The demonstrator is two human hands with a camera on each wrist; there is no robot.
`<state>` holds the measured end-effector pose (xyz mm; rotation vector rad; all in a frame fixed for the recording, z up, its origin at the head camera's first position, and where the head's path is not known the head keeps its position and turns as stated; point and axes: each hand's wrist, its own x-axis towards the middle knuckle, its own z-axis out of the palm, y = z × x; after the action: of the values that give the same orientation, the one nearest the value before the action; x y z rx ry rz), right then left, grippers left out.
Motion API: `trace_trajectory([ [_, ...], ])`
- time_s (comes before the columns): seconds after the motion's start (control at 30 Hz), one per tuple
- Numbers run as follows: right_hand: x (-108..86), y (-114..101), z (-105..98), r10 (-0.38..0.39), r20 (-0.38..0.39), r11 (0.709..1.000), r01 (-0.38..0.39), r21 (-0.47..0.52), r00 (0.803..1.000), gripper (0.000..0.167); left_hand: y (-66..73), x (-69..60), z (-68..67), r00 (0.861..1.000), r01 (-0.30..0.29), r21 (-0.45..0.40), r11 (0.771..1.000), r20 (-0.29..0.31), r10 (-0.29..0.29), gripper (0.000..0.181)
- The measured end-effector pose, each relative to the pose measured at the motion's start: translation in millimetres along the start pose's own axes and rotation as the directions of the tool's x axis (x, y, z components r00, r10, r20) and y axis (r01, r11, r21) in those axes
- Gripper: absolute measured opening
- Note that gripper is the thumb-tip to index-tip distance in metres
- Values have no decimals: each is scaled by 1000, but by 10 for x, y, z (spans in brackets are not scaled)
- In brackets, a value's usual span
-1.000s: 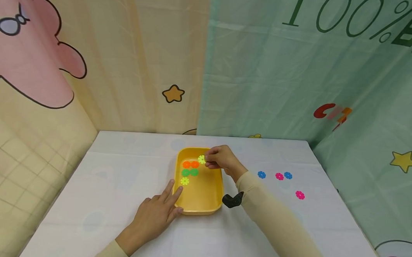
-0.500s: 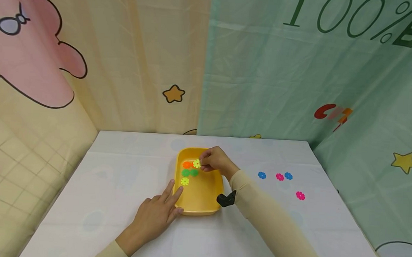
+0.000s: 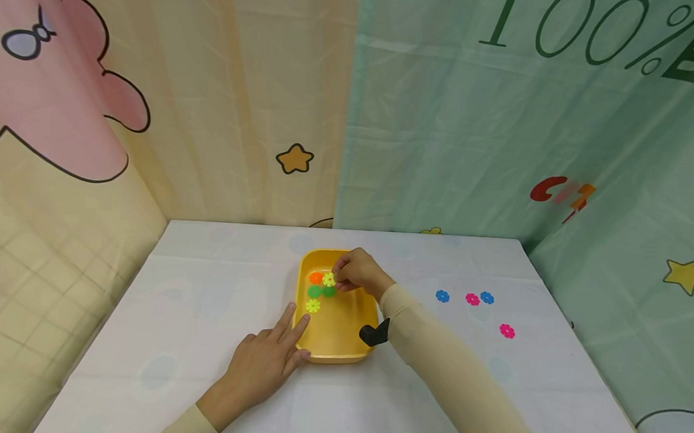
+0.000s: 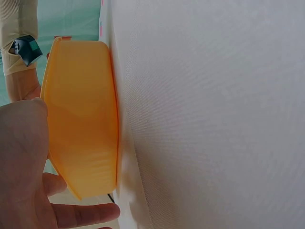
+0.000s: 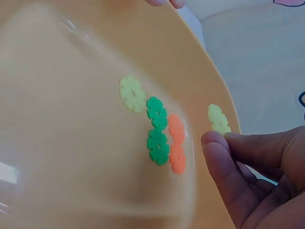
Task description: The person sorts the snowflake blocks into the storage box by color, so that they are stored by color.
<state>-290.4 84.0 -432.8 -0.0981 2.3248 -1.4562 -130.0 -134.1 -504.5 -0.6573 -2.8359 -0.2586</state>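
My right hand (image 3: 360, 271) pinches a yellow flower-shaped disc (image 3: 328, 279) between thumb and index finger, above the far part of a yellow-orange plastic tray (image 3: 341, 334). Inside the tray lie another yellow disc (image 5: 132, 94), two green discs (image 5: 158, 146) and two orange discs (image 5: 177, 159). From the head, the pinched disc covers one orange disc (image 3: 316, 278). My left hand (image 3: 263, 362) rests at the tray's near left side, fingers spread and fairly straight, touching the rim. In the left wrist view the tray's outer wall (image 4: 83, 114) stands beside that thumb.
To the right of the tray, two blue discs (image 3: 442, 296) and two pink discs (image 3: 507, 331) lie on the white tablecloth (image 3: 159, 311). Printed curtains (image 3: 433, 136) hang behind the table and along its sides.
My right hand has moved a little left and down over the tray with the yellow disc, which now covers one orange disc. The left hand stays at the rim.
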Motion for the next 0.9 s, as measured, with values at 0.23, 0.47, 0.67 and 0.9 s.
trace_trajectory([
  [0.23,54,17,65,24,-20,997,-25,-76,1000,4,7,5,1,1000,2,-1,1000,12,-2,63],
  [0.47,101,40,152,55,-35,968,-62,-244,998,9,9,5,-3,1000,1,0,1000,6,-1,63],
  [0.67,97,55,237,39,-13,931,-41,-362,999,9,3,5,3,1000,9,-3,1000,8,-9,63],
  [0.9,78,43,317,51,-1,892,-46,-449,999,11,0,2,2,1000,22,-11,1000,23,-22,63],
])
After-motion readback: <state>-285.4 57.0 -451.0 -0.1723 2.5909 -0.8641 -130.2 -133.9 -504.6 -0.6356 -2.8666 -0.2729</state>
